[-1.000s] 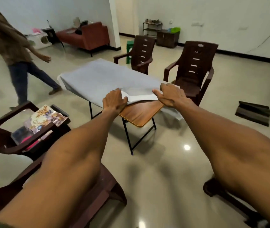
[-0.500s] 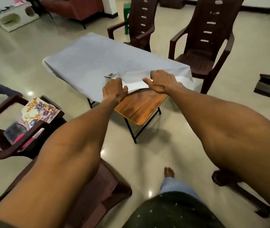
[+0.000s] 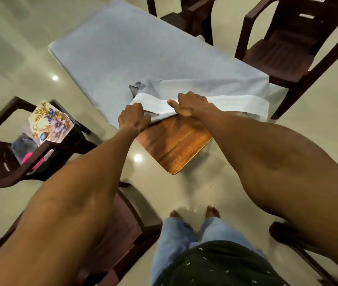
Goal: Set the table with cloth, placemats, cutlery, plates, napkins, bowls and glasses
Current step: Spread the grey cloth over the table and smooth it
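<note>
A pale grey-blue cloth (image 3: pixel 135 56) covers most of a wooden table (image 3: pixel 176 147); its near end is folded back on itself, leaving the table's near corner bare. My left hand (image 3: pixel 134 118) grips the folded edge of the cloth at the left. My right hand (image 3: pixel 190 104) pinches the same folded edge a little to the right, thumb on top. Both hands sit side by side above the bare wood.
Dark brown plastic chairs stand around: one at the left (image 3: pixel 9 162) holding floral placemats (image 3: pixel 49 122) and other items, two at the far side (image 3: pixel 291 48), one under my left arm (image 3: pixel 122 223). Glossy floor lies around the table; my feet (image 3: pixel 195 212) stand near the corner.
The view has tilted down and moved closer to the table. Both hands have closed on the folded cloth edge and sit nearer each other. The person at far left is out of view.
</note>
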